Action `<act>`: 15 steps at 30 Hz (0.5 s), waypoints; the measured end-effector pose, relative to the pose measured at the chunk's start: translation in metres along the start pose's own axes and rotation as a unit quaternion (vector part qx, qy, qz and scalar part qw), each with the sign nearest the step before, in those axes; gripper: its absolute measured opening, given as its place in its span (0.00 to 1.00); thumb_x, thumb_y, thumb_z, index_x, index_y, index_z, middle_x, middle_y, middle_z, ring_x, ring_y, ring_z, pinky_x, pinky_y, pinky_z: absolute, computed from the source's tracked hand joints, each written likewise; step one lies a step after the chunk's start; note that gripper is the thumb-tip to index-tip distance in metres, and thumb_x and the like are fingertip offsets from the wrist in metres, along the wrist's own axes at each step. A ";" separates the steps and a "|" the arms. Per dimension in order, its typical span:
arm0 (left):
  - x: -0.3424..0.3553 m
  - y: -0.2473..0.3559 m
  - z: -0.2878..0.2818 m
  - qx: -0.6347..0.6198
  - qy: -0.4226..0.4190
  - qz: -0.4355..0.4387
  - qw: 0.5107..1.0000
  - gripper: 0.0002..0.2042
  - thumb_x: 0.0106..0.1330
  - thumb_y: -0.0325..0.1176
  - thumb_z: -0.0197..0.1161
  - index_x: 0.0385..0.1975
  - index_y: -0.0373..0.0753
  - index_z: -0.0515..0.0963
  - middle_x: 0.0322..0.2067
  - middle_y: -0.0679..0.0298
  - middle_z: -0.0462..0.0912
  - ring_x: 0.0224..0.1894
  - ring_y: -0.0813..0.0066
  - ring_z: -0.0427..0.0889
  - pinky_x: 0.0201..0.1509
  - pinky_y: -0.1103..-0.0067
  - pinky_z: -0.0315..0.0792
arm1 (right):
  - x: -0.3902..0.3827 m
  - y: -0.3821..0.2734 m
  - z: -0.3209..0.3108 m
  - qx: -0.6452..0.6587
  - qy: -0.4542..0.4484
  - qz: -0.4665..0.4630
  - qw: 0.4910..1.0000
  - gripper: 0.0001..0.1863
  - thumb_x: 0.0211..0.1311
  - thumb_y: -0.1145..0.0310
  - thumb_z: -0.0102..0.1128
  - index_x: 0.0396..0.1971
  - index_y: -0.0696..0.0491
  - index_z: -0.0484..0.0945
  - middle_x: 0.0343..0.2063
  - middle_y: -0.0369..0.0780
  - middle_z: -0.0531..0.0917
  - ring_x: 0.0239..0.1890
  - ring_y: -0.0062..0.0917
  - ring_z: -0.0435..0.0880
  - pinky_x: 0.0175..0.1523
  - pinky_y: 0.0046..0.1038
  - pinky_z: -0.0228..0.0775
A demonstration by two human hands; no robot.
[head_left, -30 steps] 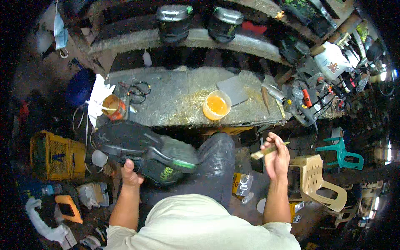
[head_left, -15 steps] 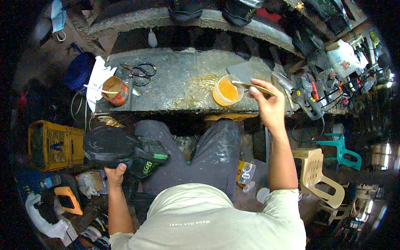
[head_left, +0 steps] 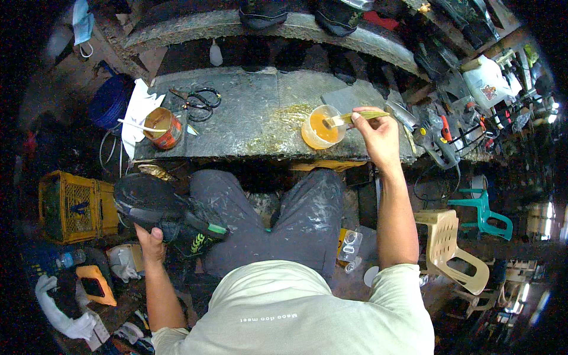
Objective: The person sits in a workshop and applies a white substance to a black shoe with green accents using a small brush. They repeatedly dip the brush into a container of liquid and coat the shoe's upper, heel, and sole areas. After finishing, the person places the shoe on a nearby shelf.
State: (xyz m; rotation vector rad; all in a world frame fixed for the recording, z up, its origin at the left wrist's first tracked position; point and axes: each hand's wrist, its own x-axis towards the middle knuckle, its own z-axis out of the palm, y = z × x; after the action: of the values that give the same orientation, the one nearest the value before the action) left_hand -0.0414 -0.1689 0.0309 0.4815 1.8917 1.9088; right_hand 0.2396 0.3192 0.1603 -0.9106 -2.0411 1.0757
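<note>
My left hand (head_left: 150,241) is closed around a black shoe (head_left: 145,199) with green laces, held beside my left thigh with its dark sole turned upward. The fingers under the shoe are hidden; the thumb shows. With my right hand (head_left: 381,141) I pinch the yellowish handle of a brush (head_left: 371,114). Its bristle end is down inside a translucent plastic cup (head_left: 325,144) of orange liquid, near the front edge of the bench (head_left: 236,127).
On the bench's left are a tin (head_left: 171,138) with a stick in it, white paper (head_left: 137,106) and black-handled scissors (head_left: 204,105). Hand tools (head_left: 441,142) crowd the right end. A yellow crate (head_left: 77,207) stands at left, a beige plastic chair (head_left: 444,245) at right.
The brush has dipped lower into the cup, and my right hand has shifted slightly left. My left hand has moved a little left and tilted the shoe, showing more of its sole.
</note>
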 end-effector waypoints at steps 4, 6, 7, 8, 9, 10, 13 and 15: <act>0.003 0.021 0.007 -0.059 -0.033 0.016 0.998 0.55 0.51 0.55 0.78 0.74 0.36 0.53 0.64 0.57 0.69 0.65 0.61 0.70 0.70 0.64 0.64 | -0.007 0.004 -0.009 0.061 -0.001 0.043 0.997 0.11 0.68 0.67 0.65 0.45 0.57 0.84 0.31 0.37 0.89 0.25 0.12 0.72 0.32 0.18 0.65; 0.004 0.043 0.016 -0.065 -0.045 -0.005 0.997 0.55 0.50 0.50 0.79 0.74 0.36 0.53 0.63 0.58 0.71 0.63 0.62 0.72 0.69 0.64 0.66 | -0.011 0.006 -0.006 0.062 -0.017 0.101 0.993 0.11 0.68 0.68 0.65 0.46 0.57 0.83 0.31 0.38 0.89 0.25 0.12 0.73 0.32 0.17 0.65; 0.004 0.057 0.021 -0.043 -0.053 -0.018 0.997 0.56 0.48 0.49 0.80 0.74 0.36 0.53 0.63 0.58 0.71 0.63 0.62 0.73 0.69 0.64 0.67 | -0.011 0.008 -0.004 0.062 -0.027 0.136 0.988 0.11 0.68 0.68 0.65 0.46 0.57 0.82 0.31 0.38 0.89 0.25 0.12 0.73 0.31 0.17 0.65; 0.005 0.072 0.026 -0.026 -0.061 -0.032 0.997 0.57 0.47 0.48 0.81 0.75 0.36 0.53 0.62 0.58 0.72 0.62 0.62 0.74 0.68 0.64 0.68 | -0.014 0.009 -0.004 0.119 -0.058 0.143 0.981 0.13 0.69 0.68 0.64 0.49 0.57 0.80 0.32 0.39 0.88 0.25 0.12 0.75 0.30 0.15 0.65; 0.004 0.088 0.032 -0.013 -0.092 -0.020 0.996 0.58 0.45 0.46 0.83 0.75 0.36 0.52 0.62 0.58 0.72 0.62 0.62 0.75 0.68 0.64 0.68 | -0.016 0.010 -0.004 0.177 -0.041 0.127 0.975 0.13 0.70 0.67 0.63 0.50 0.57 0.80 0.32 0.39 0.88 0.25 0.13 0.76 0.30 0.16 0.66; 0.002 0.104 0.037 -0.004 -0.122 -0.010 0.992 0.60 0.42 0.44 0.84 0.75 0.36 0.52 0.62 0.58 0.73 0.62 0.61 0.75 0.68 0.64 0.69 | -0.017 0.011 -0.003 0.230 -0.023 0.128 0.964 0.14 0.71 0.67 0.63 0.51 0.58 0.79 0.32 0.39 0.88 0.25 0.13 0.76 0.29 0.16 0.67; 0.000 0.138 0.054 -0.004 -0.173 0.003 0.985 0.63 0.36 0.41 0.87 0.75 0.36 0.51 0.62 0.57 0.73 0.63 0.61 0.76 0.68 0.64 0.70 | -0.021 0.014 -0.003 0.227 -0.028 0.146 0.963 0.16 0.72 0.66 0.61 0.53 0.58 0.77 0.33 0.40 0.87 0.25 0.15 0.79 0.27 0.16 0.70; -0.002 0.148 0.064 -0.018 -0.180 0.026 0.983 0.65 0.34 0.40 0.88 0.75 0.36 0.50 0.63 0.56 0.73 0.64 0.60 0.75 0.69 0.63 0.70 | -0.023 0.015 -0.003 0.278 -0.063 0.157 0.945 0.16 0.73 0.66 0.61 0.53 0.58 0.77 0.34 0.40 0.88 0.25 0.15 0.79 0.27 0.17 0.70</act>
State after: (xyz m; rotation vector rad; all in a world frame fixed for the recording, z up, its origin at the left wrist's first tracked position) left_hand -0.0138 -0.1140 0.1802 0.8115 1.6221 1.7436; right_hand 0.2587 0.3083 0.1436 -0.8931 -1.5685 1.8072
